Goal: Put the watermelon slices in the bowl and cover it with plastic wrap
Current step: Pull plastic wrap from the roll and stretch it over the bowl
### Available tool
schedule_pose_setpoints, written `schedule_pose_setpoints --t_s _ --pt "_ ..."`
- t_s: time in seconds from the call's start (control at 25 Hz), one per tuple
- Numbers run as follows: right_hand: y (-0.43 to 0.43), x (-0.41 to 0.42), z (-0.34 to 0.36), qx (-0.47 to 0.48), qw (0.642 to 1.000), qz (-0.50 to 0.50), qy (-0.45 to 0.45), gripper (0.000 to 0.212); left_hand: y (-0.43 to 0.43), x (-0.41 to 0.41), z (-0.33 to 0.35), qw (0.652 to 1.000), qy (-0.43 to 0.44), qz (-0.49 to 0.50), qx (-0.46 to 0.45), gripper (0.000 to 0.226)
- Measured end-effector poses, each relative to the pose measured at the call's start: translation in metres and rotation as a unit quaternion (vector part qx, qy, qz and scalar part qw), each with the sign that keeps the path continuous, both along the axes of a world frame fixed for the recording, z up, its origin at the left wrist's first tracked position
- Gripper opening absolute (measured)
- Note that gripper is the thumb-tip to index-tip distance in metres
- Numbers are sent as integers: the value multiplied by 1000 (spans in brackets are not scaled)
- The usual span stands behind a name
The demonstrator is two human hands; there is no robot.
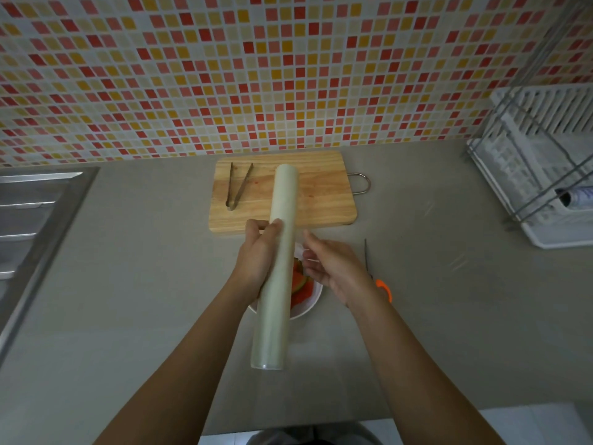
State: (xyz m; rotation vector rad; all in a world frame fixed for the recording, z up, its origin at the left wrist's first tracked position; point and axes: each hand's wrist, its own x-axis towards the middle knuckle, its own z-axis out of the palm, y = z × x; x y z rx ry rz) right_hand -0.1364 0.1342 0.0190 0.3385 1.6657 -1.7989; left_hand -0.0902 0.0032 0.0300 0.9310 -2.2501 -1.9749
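Note:
My left hand (256, 252) grips a long pale roll of plastic wrap (276, 303) around its middle, holding it lengthwise above the counter. My right hand (330, 268) is just right of the roll, fingers pinching a thin clear edge of the film. Beneath both hands sits a white bowl (309, 308), mostly hidden, with red watermelon slices (303, 289) with green rind showing inside it.
A wooden cutting board (324, 200) with metal tongs (237, 186) lies behind the bowl near the tiled wall. Orange-handled scissors (382, 284) lie to the right of the bowl. A steel sink (35, 220) is at left, a white dish rack (542, 168) at right.

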Motion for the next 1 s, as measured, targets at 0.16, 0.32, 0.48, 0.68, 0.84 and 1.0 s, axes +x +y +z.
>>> schedule_pose_setpoints --t_s 0.16,0.32,0.48,0.68,0.84,1.0 --pt "-3 1 -1 -20 998 4 53 15 1 1 -1 999 23 -27 -37 26" --pt "1 -2 -4 -19 999 26 37 9 -2 0 -1 999 22 -24 7 28" --pt "5 -6 -2 23 1000 -15 7 17 -7 -3 -6 998 15 -15 55 29" --pt "7 5 2 29 999 46 1 39 -7 -6 -8 999 30 8 15 32" --pt "-1 7 1 14 998 31 48 26 -2 -9 -7 999 40 -4 -14 31" --pt "0 5 -2 34 993 49 104 11 3 -12 -6 998 51 -9 -42 33"
